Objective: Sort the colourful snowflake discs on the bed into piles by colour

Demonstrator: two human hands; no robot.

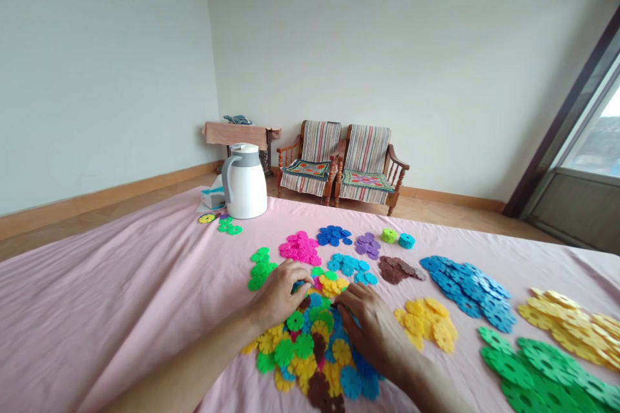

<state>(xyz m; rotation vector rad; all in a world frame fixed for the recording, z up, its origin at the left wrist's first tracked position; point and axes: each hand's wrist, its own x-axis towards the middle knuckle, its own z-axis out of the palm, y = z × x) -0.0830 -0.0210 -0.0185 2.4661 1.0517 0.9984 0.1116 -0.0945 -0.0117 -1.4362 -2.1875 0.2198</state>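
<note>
On my feed, the left hand (278,293) and right hand (372,326) bend over a mixed pile of snowflake discs (304,369) on pink cloth (145,284), fingers curled; I can't tell whether they grip any. Beyond, a grey-and-white thermal jug (248,188), lid on, contents hidden from me, stands just beside a tissue box (212,198)

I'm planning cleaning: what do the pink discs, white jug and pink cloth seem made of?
Pink discs: probably smooth plastic, evenly coloured with notched edges. White jug: perhaps plastic or coated metal, with a soft sheen. Pink cloth: fabric, perhaps cotton, matte and softly creased.
</note>
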